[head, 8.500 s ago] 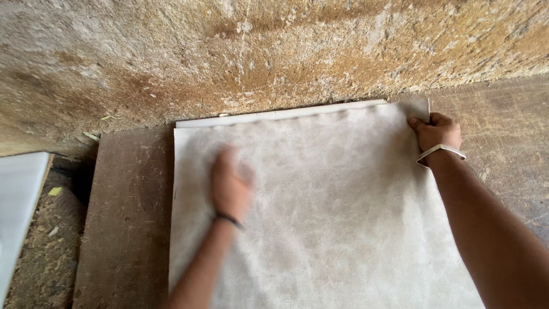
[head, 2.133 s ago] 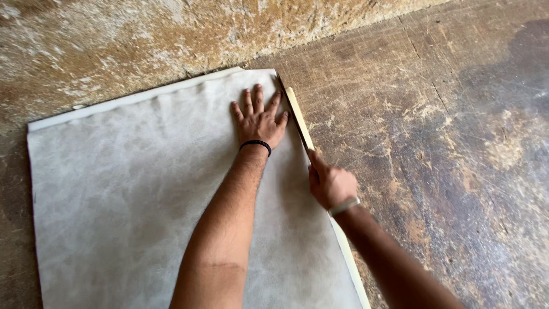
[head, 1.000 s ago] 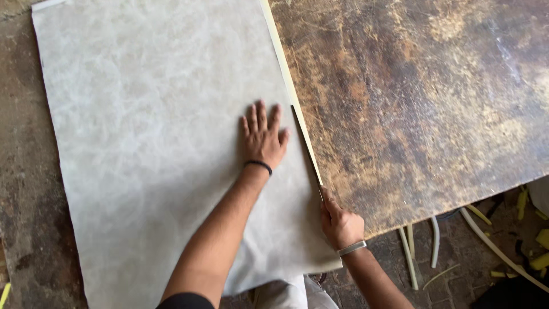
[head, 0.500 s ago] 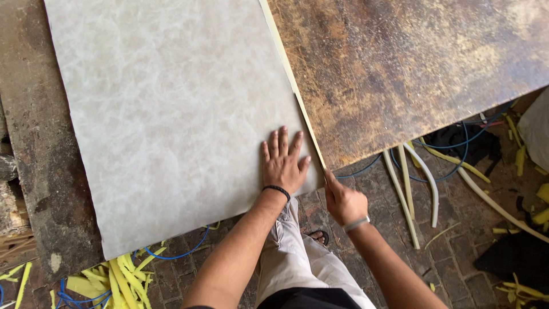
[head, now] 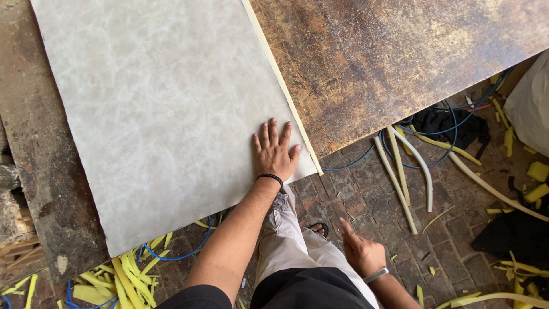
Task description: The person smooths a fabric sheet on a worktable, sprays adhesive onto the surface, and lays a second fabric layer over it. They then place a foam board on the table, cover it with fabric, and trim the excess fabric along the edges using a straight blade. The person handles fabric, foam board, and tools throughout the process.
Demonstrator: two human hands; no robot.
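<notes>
- While the left hand lies spread flat, it pins the pale sheet near its trimmed edge.
- Right hand hangs loosely curled, empty (off the worktable).

Worn brown tabletop, stained and scuffed, fills 12 to 2 o'clock. Brick floor below, at 4 to 6 o'clock. Pale strips lying loose on brick at 3 o'clock, blue cable looping beside them. Yellow offcuts heaped at 7 o'clock, second blue cable threading through. White sack at right edge, 3 o'clock. Dark cloth under tabletop edge. More yellow scraps near 4 o'clock.
</notes>
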